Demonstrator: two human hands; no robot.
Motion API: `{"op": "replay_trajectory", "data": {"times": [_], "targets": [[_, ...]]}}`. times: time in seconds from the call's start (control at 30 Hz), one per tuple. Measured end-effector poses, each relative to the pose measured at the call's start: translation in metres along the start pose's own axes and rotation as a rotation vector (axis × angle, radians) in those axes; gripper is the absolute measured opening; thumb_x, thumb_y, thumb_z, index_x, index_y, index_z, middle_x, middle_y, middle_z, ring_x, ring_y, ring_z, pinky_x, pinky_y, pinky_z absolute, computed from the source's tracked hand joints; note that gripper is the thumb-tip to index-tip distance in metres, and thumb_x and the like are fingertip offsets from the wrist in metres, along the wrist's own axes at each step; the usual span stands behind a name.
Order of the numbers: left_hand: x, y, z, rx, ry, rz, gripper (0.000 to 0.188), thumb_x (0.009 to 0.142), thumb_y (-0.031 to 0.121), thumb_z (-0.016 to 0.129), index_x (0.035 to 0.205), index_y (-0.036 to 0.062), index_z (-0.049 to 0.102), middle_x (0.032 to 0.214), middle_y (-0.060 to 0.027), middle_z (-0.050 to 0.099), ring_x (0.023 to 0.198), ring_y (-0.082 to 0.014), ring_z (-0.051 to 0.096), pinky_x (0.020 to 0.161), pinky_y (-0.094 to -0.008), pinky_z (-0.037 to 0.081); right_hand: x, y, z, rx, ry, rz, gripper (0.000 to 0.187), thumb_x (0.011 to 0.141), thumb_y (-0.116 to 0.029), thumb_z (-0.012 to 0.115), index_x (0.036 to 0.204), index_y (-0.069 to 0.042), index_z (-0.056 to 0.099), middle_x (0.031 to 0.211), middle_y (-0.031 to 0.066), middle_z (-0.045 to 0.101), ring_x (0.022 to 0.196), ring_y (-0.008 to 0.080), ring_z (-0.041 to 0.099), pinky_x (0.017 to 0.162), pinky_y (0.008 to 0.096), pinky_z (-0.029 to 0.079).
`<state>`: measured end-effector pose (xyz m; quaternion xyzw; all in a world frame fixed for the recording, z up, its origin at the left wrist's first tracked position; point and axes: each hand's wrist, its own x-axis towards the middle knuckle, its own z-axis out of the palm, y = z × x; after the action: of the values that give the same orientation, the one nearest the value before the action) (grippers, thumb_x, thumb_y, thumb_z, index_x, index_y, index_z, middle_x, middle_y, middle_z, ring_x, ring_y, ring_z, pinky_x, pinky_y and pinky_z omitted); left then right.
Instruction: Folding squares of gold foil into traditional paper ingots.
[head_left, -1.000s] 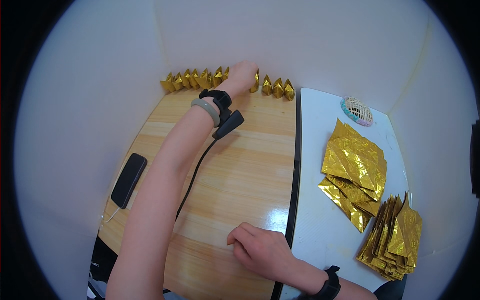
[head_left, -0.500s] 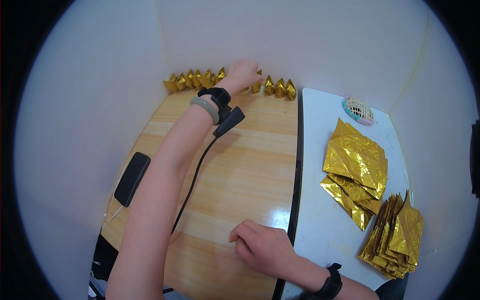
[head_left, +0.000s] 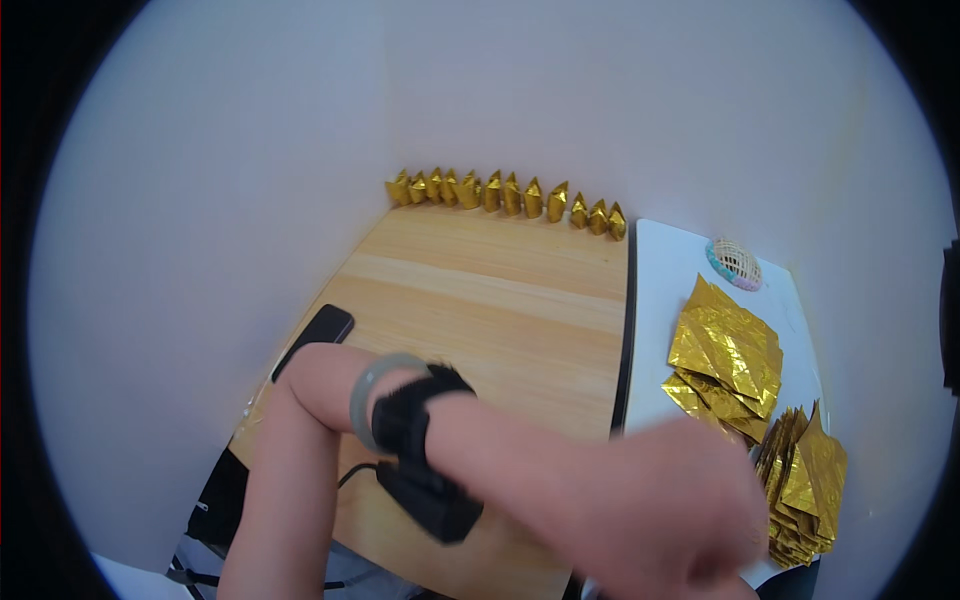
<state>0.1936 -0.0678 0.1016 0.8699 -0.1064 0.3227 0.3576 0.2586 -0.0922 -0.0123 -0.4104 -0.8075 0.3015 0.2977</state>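
My left hand (head_left: 665, 500) reaches across to the lower right, near the upright bundle of gold foil paper sheets (head_left: 812, 490). It is smeared by motion and its fingers are bunched and mostly hidden, so I cannot make out anything in it. A grey-green bangle (head_left: 365, 400) and a black wrist strap (head_left: 408, 415) with a cabled black block (head_left: 430, 505) are on that wrist. My right hand is not visible; my left hand covers the area around it. Along the back wall stands a row of several folded gold paper ingots (head_left: 533, 198), pointed tips up.
More gold foil sheets (head_left: 725, 345) lie fanned on the white board (head_left: 655, 290) at the right. Behind them is a small woven basket-like piece (head_left: 735, 264) with a coloured rim. A black phone (head_left: 322, 328) rests at the left edge of the wooden table (head_left: 480, 290).
My left hand has left the row of ingots and swung back to the lower right. The row now shows uncovered. My right hand has gone from sight, and the view has shifted.
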Motion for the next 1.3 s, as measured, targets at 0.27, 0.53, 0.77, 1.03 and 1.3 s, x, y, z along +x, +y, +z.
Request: {"op": "replay_trajectory", "data": {"times": [0.27, 0.53, 0.77, 1.03, 1.3], "targets": [[-0.008, 0.083, 0.027, -0.803, 0.115, 0.058, 0.016, 0.059, 0.009, 0.066, 0.054, 0.0032, 0.052, 0.059, -0.0084, 0.053, 0.059, -0.0232, 0.053, 0.050, -0.0299, 0.039, 0.004, 0.008, 0.000, -0.040, -0.083, 0.052, 0.013, 0.078, -0.013, 0.051, 0.086, -0.009, 0.060, 0.072, 0.0072, 0.059, 0.066, 0.0205, 0.057, 0.062, 0.0305, 0.045], [-0.021, 0.115, 0.044, -0.588, 0.058, 0.060, 0.023, 0.063, 0.004, 0.067, 0.051, 0.0012, 0.047, 0.053, -0.0076, 0.046, 0.050, -0.0214, 0.042, 0.047, -0.0282, 0.034, 0.012, 0.016, 0.001, 0.108, -0.158, 0.145, 0.013, 0.078, -0.006, 0.050, 0.085, -0.002, 0.061, 0.067, 0.0034, 0.057, 0.060, 0.0087, 0.051, 0.057, 0.0229, 0.042], [-0.052, 0.150, 0.037, -0.560, 0.069, -0.018, 0.030, 0.064, 0.013, 0.072, 0.052, 0.0006, 0.047, 0.051, -0.0079, 0.042, 0.049, -0.0210, 0.044, 0.046, -0.0283, 0.034, 0.028, 0.025, -0.026, -0.155, 0.278, 0.043, 0.017, 0.076, -0.010, 0.054, 0.091, -0.003, 0.059, 0.073, 0.0096, 0.060, 0.068, 0.0216, 0.059, 0.063, 0.0316, 0.047], [-0.059, 0.172, 0.052, -0.567, 0.096, -0.028, 0.029, 0.066, 0.017, 0.072, 0.054, 0.0011, 0.051, 0.053, -0.0097, 0.046, 0.049, -0.0201, 0.047, 0.046, -0.0294, 0.035, -0.004, 0.078, -0.108, -1.048, 0.399, 0.306, 0.055, 0.072, -0.024, 0.067, 0.114, 0.003, 0.045, 0.107, 0.0207, 0.053, 0.097, 0.0332, 0.052, 0.084, 0.0386, 0.043], [-0.083, 0.090, 0.018, -0.351, -0.120, -0.569, 0.028, 0.085, 0.023, 0.054, 0.072, -0.0005, 0.058, 0.064, -0.0092, 0.056, 0.067, -0.0216, 0.055, 0.066, -0.0287, 0.044, -0.005, 0.094, -0.107, -0.949, 0.335, 0.515, 0.049, 0.083, -0.041, 0.053, 0.103, 0.003, 0.048, 0.090, 0.0244, 0.059, 0.086, 0.0391, 0.057, 0.073, 0.0458, 0.046]]}}
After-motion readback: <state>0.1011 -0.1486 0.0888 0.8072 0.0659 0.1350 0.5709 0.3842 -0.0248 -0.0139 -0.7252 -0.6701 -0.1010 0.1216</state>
